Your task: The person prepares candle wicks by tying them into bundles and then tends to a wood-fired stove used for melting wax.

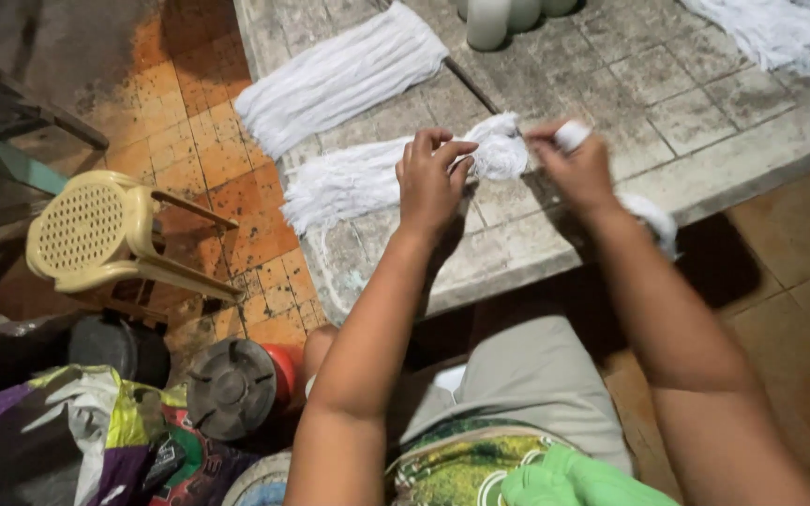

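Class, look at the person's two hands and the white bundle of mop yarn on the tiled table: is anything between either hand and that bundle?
Nothing visible. The left hand rests directly on the white yarn bundle, and the right hand pinches at its bunched end. The second yarn bundle lies apart, farther back on the tiled table.

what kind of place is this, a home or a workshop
Probably an informal home workshop or yard. Both hands, left hand and right hand, work a white yarn bundle on a rough concrete table; a plastic chair stands on a worn orange tiled floor.
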